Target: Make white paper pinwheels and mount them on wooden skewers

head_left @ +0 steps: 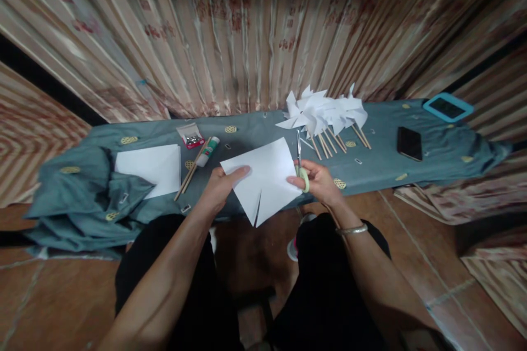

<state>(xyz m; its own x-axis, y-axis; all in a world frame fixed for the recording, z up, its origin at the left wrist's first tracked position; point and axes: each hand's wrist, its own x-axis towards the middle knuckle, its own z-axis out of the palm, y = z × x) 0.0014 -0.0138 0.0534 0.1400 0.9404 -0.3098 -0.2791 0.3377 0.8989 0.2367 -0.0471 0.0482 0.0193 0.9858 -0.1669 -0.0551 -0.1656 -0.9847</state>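
A white square of paper (263, 173) is held up over the front edge of the cloth-covered bench, with one slit running inward from its lowest corner. My left hand (224, 184) pinches its left side, thumb on top and fingers hidden beneath. On the opposite side my right hand (315, 178) has its thumb on the paper's edge and also keeps hold of a pair of scissors (303, 178) with pale green handles, blades pointing away from me. Just beyond lie several white paper pinwheels (304, 112) on wooden sticks, overlapping in a row.
On the left are a stack of white paper (152, 164), loose wooden sticks (191, 173), a glue stick (208, 152) and a small red box of metal pins (192, 140). A black phone (409, 143) and a blue-framed tablet (448, 107) lie right. Curtains (247, 38) hang behind.
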